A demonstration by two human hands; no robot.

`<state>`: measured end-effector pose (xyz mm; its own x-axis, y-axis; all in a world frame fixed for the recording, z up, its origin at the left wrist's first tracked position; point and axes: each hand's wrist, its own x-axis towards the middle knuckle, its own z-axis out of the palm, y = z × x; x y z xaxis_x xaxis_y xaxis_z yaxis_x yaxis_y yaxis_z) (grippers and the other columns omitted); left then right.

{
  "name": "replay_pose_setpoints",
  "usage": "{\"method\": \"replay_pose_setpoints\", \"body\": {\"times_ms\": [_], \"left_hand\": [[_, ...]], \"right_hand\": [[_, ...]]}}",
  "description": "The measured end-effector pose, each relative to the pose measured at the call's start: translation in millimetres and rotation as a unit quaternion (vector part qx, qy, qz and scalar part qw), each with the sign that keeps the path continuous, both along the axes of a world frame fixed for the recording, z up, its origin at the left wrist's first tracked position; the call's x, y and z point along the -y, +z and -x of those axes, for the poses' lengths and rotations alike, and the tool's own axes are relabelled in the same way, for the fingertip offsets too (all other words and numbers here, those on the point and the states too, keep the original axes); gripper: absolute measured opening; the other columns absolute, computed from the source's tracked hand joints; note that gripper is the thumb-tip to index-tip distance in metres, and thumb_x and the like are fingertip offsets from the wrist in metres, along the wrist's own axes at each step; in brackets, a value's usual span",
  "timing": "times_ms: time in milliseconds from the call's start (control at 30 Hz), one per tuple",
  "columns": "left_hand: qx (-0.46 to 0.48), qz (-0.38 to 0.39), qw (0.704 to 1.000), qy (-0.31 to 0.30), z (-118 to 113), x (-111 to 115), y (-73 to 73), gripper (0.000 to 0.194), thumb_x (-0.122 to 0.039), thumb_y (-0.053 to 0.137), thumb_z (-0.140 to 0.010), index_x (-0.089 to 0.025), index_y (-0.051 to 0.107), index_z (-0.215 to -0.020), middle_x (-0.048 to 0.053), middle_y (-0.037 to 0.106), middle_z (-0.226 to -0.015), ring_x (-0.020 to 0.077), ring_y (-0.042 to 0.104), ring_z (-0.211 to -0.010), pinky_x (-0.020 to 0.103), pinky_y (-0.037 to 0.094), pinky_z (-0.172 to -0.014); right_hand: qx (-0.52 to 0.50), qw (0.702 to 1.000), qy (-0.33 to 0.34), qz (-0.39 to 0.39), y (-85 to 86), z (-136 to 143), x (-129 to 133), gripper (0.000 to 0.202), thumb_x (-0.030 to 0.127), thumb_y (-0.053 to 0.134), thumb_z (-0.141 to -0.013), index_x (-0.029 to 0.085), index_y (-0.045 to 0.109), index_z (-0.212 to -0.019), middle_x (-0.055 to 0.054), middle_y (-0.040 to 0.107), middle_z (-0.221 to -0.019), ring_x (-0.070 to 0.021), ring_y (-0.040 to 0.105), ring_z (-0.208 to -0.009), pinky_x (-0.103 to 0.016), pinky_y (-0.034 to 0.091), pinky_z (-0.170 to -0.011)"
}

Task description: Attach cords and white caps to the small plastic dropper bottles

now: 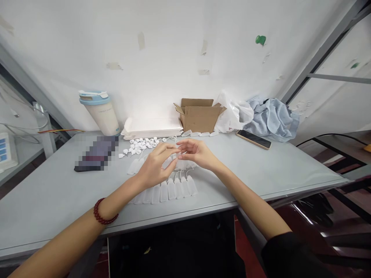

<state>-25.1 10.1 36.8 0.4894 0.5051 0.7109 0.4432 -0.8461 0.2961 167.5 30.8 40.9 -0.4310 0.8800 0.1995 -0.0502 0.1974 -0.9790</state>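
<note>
My left hand (pixel 158 164) and my right hand (pixel 198 153) meet above the middle of the table, fingers curled and fingertips close together. Something small and pale shows between them, too hidden by the fingers to name. Below them a row of small translucent plastic bottles (pixel 164 192) lies side by side, with thin white bent tubes at their tops. More such bottles (pixel 133 166) lie behind, partly covered by my hands. A heap of small white caps (pixel 140 144) is just beyond my left hand.
At the back stand a cream tumbler (pixel 102 116), a white stack of flat packets (pixel 153 126), an open cardboard box (pixel 201 117), a white plastic bag (pixel 233 114) and a crumpled blue cloth (pixel 271 117). A phone (pixel 254 139) lies at right, a pixelated dark object (pixel 97 154) at left.
</note>
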Motion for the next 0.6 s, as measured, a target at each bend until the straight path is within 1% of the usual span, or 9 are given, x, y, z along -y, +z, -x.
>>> {"method": "replay_pose_setpoints", "body": {"times_ms": [67, 133, 200, 267, 433, 600], "left_hand": [[-0.03, -0.022, 0.999, 0.001, 0.9, -0.1, 0.2, 0.029, -0.016, 0.055, -0.087, -0.015, 0.059, -0.116, 0.012, 0.06, -0.108, 0.0232, 0.057, -0.098, 0.04, 0.053, -0.081], [-0.067, -0.047, 0.997, 0.005, 1.6, -0.8, -0.5, 0.038, -0.022, 0.059, -0.087, -0.014, 0.054, -0.124, 0.015, 0.058, -0.113, 0.0262, 0.055, -0.103, 0.044, 0.052, -0.084], [-0.099, -0.07, 0.993, 0.01, 2.0, -1.8, -2.1, 0.049, -0.029, 0.063, -0.087, -0.012, 0.048, -0.131, 0.018, 0.055, -0.119, 0.0296, 0.052, -0.108, 0.046, 0.051, -0.085], [-0.117, -0.09, 0.989, 0.017, 2.0, -2.9, -4.1, 0.057, -0.032, 0.064, -0.087, -0.011, 0.043, -0.135, 0.02, 0.053, -0.121, 0.0317, 0.051, -0.112, 0.046, 0.052, -0.085], [-0.117, -0.123, 0.985, 0.029, 0.9, -4.5, -7.1, 0.053, -0.025, 0.062, -0.088, -0.013, 0.041, -0.135, 0.019, 0.054, -0.122, 0.0314, 0.052, -0.112, 0.048, 0.052, -0.087], [-0.105, -0.145, 0.983, 0.032, -1.1, -3.1, -5.5, 0.054, -0.022, 0.062, -0.088, -0.014, 0.039, -0.137, 0.019, 0.056, -0.12, 0.0323, 0.052, -0.112, 0.051, 0.052, -0.086]], "right_hand": [[-0.017, 1.0, -0.005, 0.017, 1.1, -0.6, -0.6, 0.038, 0.015, 0.077, -0.065, 0.019, 0.063, -0.1, -0.001, 0.069, -0.086, -0.0149, 0.066, -0.084, -0.035, 0.054, -0.085], [-0.032, 0.999, -0.014, 0.035, 2.9, -1.6, -1.0, 0.037, 0.016, 0.078, -0.064, 0.019, 0.064, -0.098, -0.001, 0.07, -0.085, -0.0155, 0.067, -0.084, -0.036, 0.053, -0.085], [-0.038, 0.997, -0.028, 0.054, 5.0, -2.8, -1.2, 0.037, 0.018, 0.079, -0.063, 0.019, 0.064, -0.097, -0.001, 0.07, -0.085, -0.0161, 0.067, -0.083, -0.035, 0.052, -0.083], [-0.038, 0.996, -0.04, 0.069, 6.6, -4.1, -1.2, 0.037, 0.018, 0.079, -0.063, 0.018, 0.065, -0.097, -0.002, 0.071, -0.084, -0.0158, 0.066, -0.08, -0.033, 0.051, -0.078], [-0.047, 0.996, -0.034, 0.071, 6.3, -5.5, -2.5, 0.033, 0.019, 0.078, -0.064, 0.018, 0.067, -0.096, -0.001, 0.069, -0.08, -0.0125, 0.062, -0.072, -0.029, 0.047, -0.069], [-0.045, 0.996, -0.026, 0.07, 6.9, -6.1, -2.8, 0.029, 0.019, 0.078, -0.065, 0.018, 0.069, -0.092, -0.001, 0.07, -0.084, -0.0116, 0.061, -0.072, -0.029, 0.048, -0.071]]}}
